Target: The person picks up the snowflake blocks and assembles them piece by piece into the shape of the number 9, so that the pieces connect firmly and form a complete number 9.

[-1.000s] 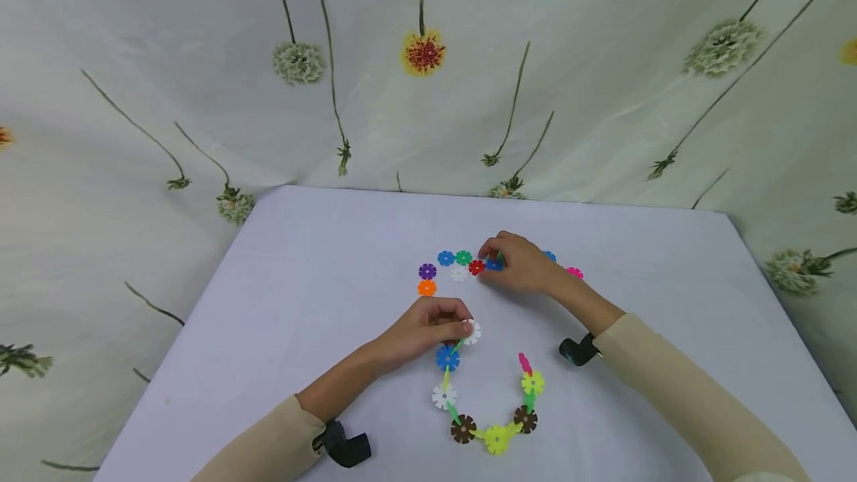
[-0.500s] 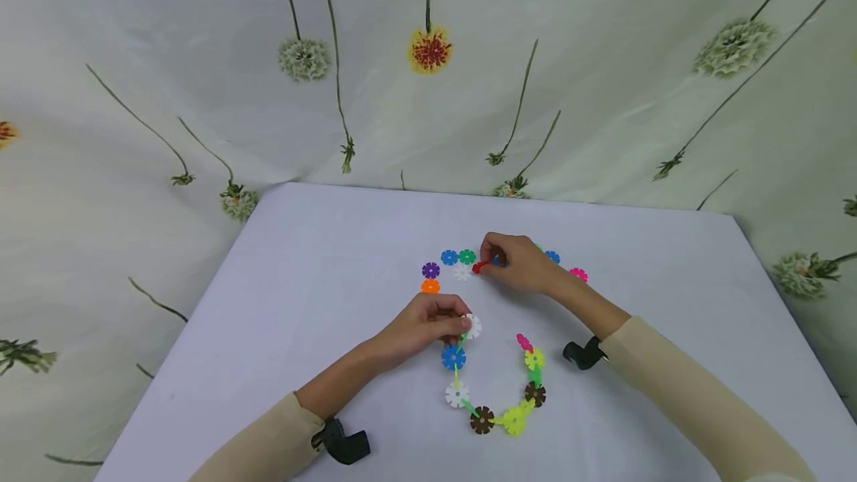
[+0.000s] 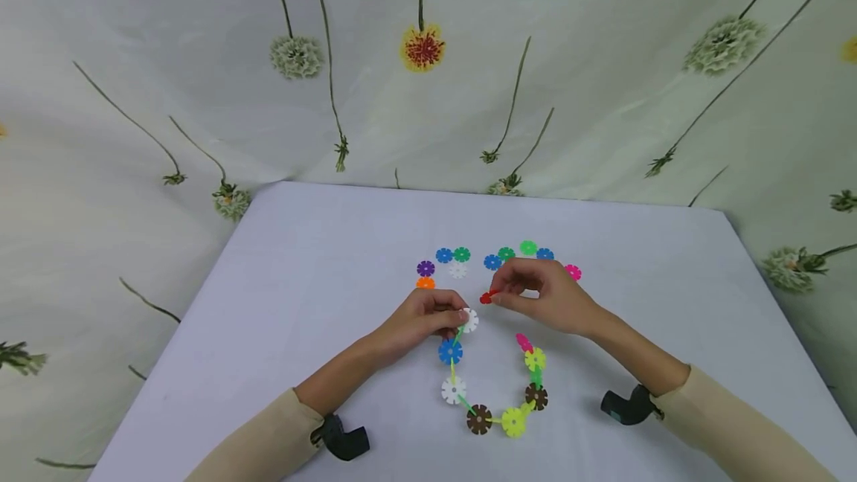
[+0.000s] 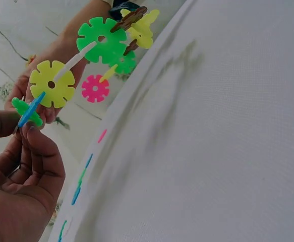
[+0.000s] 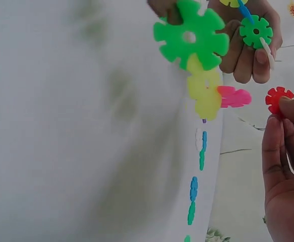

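My left hand (image 3: 418, 322) pinches the white interlocking disc (image 3: 472, 320) at one end of a chain of notched plastic discs. The chain curves toward me in a U through a blue disc (image 3: 451, 352), a brown disc (image 3: 479, 419) and a yellow disc (image 3: 513, 422), ending at a pink disc (image 3: 524, 343). Thin green and yellow discs stand edge-on between the flat ones. Between thumb and fingertips, my right hand (image 3: 556, 296) holds a loose red interlocking disc (image 5: 277, 99), a short way right of the white one and apart from it.
Loose discs lie behind my hands on the white table (image 3: 321, 244): purple (image 3: 425, 268), orange (image 3: 425, 283), white (image 3: 458, 271), and several blue and green ones. Another pink disc (image 3: 572, 272) lies behind the right hand. Flowered cloth (image 3: 589, 110) hangs beyond the table.
My right hand has picked the red disc up from the row and brought it nearer to me, close to the left hand. The left hand keeps its pinch on the white disc.
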A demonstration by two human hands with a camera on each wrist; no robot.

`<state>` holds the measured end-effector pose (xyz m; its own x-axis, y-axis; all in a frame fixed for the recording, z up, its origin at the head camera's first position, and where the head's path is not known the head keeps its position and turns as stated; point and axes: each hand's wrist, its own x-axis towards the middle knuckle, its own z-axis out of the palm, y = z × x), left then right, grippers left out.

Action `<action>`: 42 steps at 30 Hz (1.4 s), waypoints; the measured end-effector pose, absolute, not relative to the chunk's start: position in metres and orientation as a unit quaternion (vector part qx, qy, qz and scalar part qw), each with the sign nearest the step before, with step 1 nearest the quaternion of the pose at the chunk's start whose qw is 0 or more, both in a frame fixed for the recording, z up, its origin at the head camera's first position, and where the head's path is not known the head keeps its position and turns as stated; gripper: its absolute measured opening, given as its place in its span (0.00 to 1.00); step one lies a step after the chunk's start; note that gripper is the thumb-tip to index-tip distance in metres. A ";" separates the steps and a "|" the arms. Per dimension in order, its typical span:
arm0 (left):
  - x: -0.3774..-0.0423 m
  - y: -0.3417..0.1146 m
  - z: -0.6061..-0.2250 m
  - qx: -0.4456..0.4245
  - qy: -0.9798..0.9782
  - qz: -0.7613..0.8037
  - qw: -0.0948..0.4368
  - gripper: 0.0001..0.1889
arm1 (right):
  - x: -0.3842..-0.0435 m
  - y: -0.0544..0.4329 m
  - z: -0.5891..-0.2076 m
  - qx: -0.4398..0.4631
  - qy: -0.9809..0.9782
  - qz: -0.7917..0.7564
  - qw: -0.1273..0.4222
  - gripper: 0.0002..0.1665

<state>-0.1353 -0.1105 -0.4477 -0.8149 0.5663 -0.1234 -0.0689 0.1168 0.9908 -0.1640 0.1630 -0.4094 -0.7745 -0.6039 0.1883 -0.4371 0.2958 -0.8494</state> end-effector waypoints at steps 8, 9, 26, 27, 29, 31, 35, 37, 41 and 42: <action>-0.135 -0.104 -0.446 0.180 0.702 0.640 0.254 0.12 | -0.152 0.168 -0.418 -0.346 0.780 -0.514 0.092 0.11; -0.135 -0.104 -0.445 0.181 0.702 0.640 0.255 0.12 | -0.151 0.168 -0.419 -0.346 0.779 -0.515 0.092 0.11; -0.135 -0.104 -0.450 0.238 0.695 0.623 0.267 0.09 | -0.135 0.164 -0.417 -0.385 0.793 -0.469 0.052 0.08; -0.135 -0.104 -0.450 0.243 0.695 0.622 0.266 0.09 | -0.135 0.164 -0.417 -0.393 0.794 -0.462 0.043 0.08; -0.135 -0.105 -0.450 0.246 0.696 0.622 0.262 0.09 | -0.134 0.162 -0.415 -0.400 0.795 -0.455 0.030 0.09; -0.134 -0.106 -0.450 0.238 0.699 0.624 0.256 0.09 | -0.134 0.160 -0.414 -0.403 0.794 -0.455 0.022 0.10; -0.134 -0.108 -0.449 0.217 0.695 0.635 0.260 0.10 | -0.134 0.157 -0.414 -0.392 0.793 -0.465 0.037 0.10; -0.134 -0.109 -0.449 0.212 0.691 0.638 0.267 0.10 | -0.136 0.158 -0.416 -0.383 0.796 -0.465 0.056 0.12; -0.133 -0.110 -0.449 0.201 0.688 0.639 0.279 0.11 | -0.149 0.164 -0.420 -0.360 0.814 -0.446 0.091 0.19; -0.133 -0.110 -0.449 0.196 0.691 0.637 0.280 0.11 | -0.156 0.166 -0.422 -0.353 0.821 -0.439 0.094 0.19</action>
<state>-0.1331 -0.1100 -0.4494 -0.7664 0.6275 -0.1375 -0.0868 0.1109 0.9900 -0.1559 0.1656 -0.4223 -0.7328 -0.6625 0.1554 -0.4971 0.3652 -0.7871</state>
